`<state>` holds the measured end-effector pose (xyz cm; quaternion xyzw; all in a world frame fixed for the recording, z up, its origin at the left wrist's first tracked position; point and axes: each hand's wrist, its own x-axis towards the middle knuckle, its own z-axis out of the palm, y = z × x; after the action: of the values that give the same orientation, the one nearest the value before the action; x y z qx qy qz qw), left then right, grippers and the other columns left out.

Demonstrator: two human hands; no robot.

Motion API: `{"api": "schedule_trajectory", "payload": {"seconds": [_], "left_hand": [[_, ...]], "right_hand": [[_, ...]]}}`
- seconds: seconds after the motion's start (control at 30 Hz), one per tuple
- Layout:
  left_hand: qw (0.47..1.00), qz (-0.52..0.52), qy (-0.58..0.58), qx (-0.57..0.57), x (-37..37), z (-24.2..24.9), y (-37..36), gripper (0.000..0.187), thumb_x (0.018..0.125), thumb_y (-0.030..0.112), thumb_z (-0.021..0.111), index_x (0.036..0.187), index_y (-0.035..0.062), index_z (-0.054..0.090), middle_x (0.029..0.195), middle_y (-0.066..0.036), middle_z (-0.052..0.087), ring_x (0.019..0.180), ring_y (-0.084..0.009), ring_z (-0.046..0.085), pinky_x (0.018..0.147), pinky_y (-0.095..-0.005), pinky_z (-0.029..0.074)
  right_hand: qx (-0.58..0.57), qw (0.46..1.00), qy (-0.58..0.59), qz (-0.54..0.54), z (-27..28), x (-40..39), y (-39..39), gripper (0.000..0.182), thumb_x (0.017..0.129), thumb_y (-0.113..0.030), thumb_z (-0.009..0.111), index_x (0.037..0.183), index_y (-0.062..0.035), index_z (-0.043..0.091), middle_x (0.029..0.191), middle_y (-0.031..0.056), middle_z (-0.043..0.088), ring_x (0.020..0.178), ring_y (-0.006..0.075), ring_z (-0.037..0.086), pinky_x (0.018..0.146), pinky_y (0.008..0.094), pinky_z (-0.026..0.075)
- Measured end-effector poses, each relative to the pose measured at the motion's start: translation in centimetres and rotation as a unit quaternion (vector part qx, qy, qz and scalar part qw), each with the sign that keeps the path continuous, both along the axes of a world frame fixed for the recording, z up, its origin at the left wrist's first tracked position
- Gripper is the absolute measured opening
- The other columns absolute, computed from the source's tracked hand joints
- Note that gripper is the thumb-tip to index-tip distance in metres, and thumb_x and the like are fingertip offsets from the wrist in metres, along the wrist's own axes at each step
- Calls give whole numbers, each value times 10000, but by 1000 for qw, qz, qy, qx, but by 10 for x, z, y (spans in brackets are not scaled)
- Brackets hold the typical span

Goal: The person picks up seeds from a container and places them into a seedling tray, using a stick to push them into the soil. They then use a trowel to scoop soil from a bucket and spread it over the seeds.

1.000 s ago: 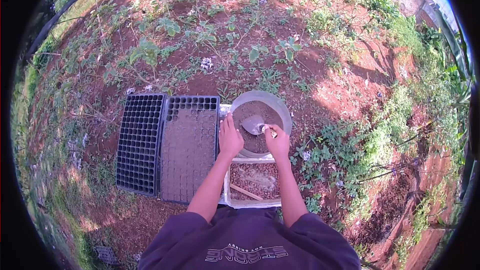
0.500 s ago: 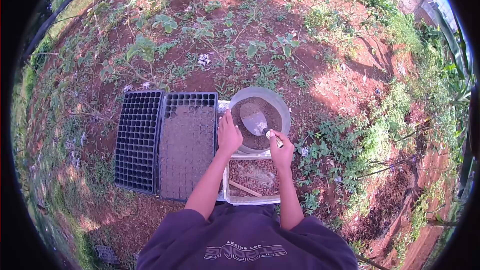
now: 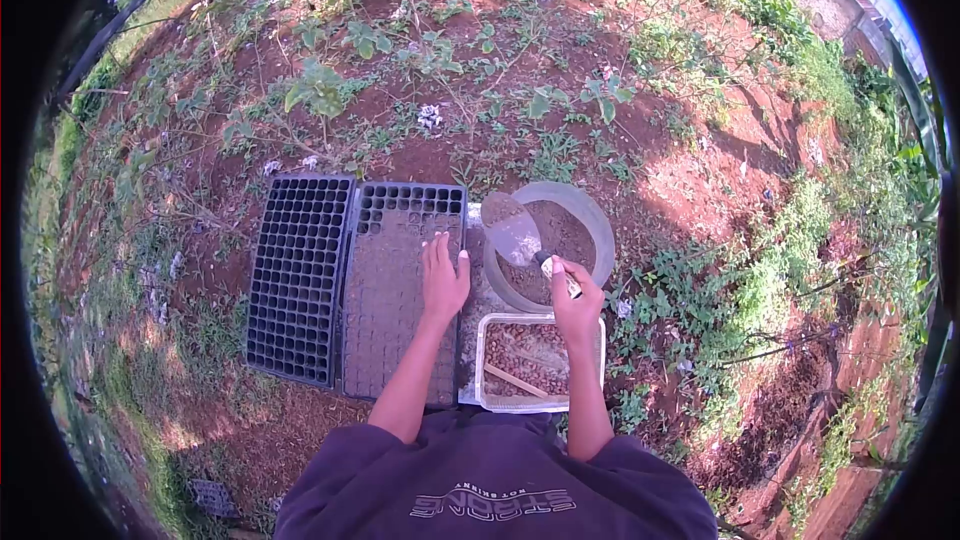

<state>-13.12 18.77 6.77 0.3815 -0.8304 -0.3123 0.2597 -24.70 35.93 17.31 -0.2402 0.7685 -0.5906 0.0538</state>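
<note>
My right hand grips the handle of a trowel. Its wide metal blade, with brown soil toward the tip, overlaps the left rim of a round translucent tub that contains soil. My left hand is over the right side of a black seedling tray, fingers stretched out and holding nothing. Soil covers most of this tray's cells, while the cells along its far end show as dark hollows.
A second seedling tray, its cells unfilled, lies alongside on the left. Nearest my body is a pale rectangular basin of reddish-brown seed-like pieces, with a wooden stick across it. Weedy red ground stretches beyond.
The trowel has moved from inside the tub to its left rim. My left hand has gone from beside the tub to over the soil-filled tray. The view has shifted slightly.
</note>
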Motion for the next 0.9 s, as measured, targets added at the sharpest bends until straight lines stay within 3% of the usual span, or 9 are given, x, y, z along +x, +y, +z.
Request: {"api": "schedule_trajectory", "payload": {"seconds": [0.13,0.33,0.63,0.9], "left_hand": [[997,46,-63,-8,43,-25,-37,498,908,225,519,1323,-18,391,1395,-250,374,1321,-480,281,1127,-509,218],[993,36,-112,-7,89,-75,-91,470,887,218,537,1294,3,440,1416,-230,367,1348,-463,251,1140,-499,201],[968,-47,-241,56,87,-62,-106,543,905,258,493,1391,40,387,1524,-120,262,1423,-383,140,1153,-493,168],[949,-93,-300,13,77,-59,-110,584,925,291,431,1447,60,309,1547,-88,225,1442,-351,89,1151,-552,85]], "right_hand": [[-13,999,-41,21,2,21,-28,197,870,-101,634,1034,-7,691,886,106,713,804,100,642,733,259,496],[21,998,-43,48,-12,57,-69,198,858,-96,635,1031,-19,692,954,145,712,921,205,691,807,308,511],[89,995,33,-43,-87,86,-98,188,861,-193,645,982,-61,701,898,149,704,848,300,692,740,365,526],[144,985,39,-86,-90,92,-108,183,864,-235,644,965,-93,700,876,144,701,835,340,676,717,402,522]]}}
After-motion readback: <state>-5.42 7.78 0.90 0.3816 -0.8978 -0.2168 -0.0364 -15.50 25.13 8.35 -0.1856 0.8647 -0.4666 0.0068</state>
